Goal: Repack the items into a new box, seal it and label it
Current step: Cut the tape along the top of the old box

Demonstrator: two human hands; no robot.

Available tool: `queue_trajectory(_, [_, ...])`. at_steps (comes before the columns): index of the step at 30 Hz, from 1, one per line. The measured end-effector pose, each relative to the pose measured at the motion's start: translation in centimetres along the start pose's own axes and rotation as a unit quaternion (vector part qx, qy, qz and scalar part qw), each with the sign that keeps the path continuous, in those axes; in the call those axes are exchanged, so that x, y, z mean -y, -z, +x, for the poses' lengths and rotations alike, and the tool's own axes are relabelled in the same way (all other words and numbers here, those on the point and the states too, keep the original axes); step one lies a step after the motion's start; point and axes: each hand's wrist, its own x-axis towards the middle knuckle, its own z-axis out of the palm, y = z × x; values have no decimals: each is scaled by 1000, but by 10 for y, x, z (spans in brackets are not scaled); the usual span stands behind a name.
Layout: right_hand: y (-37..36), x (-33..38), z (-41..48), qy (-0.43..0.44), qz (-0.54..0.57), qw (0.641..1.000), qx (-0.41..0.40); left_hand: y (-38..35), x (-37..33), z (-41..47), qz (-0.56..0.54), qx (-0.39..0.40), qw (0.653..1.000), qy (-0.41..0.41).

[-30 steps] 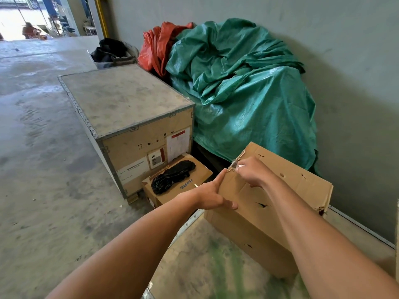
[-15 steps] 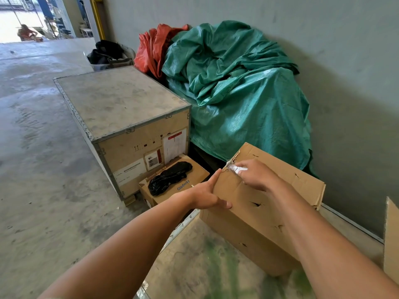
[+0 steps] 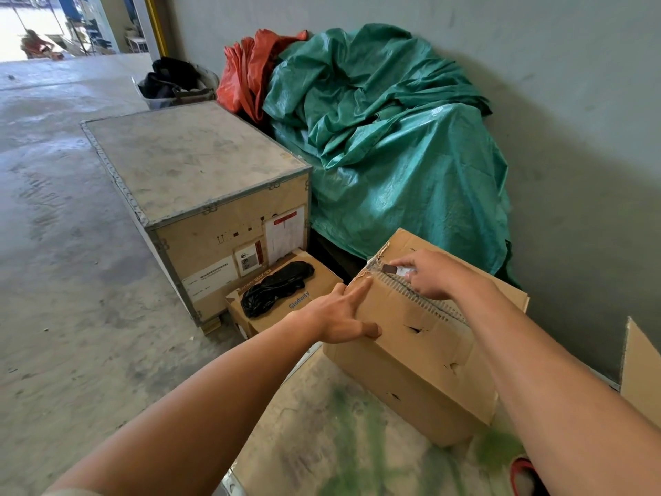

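A grey wall (image 3: 558, 48) and a concrete floor (image 3: 53, 245) were seen behind the desk (image 3: 314, 445), whose top was stained with green paint. The box (image 3: 429, 363), of brown cardboard, was set on the desk near its far edge, tilted, with small tears in its near face. Along its upper edge a strip of bare corrugation (image 3: 422, 302) was exposed.

The left hand (image 3: 336, 316) was clasped on the box's left corner: the index finger and thumb were laid straight on the near face, and the other fingers were bent round the corner. The right hand (image 3: 429, 277) was held over the upper edge, and a small white item (image 3: 402, 270) with a dark tip was pinched in its fingers, the tip at the far end of the bare strip. What the item was could not be told.

A flap of other cardboard (image 3: 640, 370) was seen at the desk's right edge. On the floor beyond the desk a small carton (image 3: 314, 302) was placed against a crate (image 3: 200, 173), and a black bag (image 3: 275, 288) was laid on the carton. A green tarp (image 3: 393, 145) and an orange tarp (image 3: 254, 69) were heaped against the wall, and a bin (image 3: 171, 87) was placed behind the crate.
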Motion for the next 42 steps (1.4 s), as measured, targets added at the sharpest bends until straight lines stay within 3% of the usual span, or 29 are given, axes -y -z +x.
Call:
queue_trajectory(14, [0, 30, 21, -13, -198, 979, 51, -3, 1, -1, 31, 3, 999, 10])
queue_trajectory(29, [2, -11, -11, -28, -177, 982, 64, -3, 1, 0, 32, -1, 999, 16])
queue_trajectory(36, [-6, -33, -41, -52, -136, 989, 21, -4, -1, 0, 40, 4, 999, 18])
queue_trajectory(42, [1, -29, -61, -34, -165, 986, 2, -6, -3, 0, 39, 0, 999, 23])
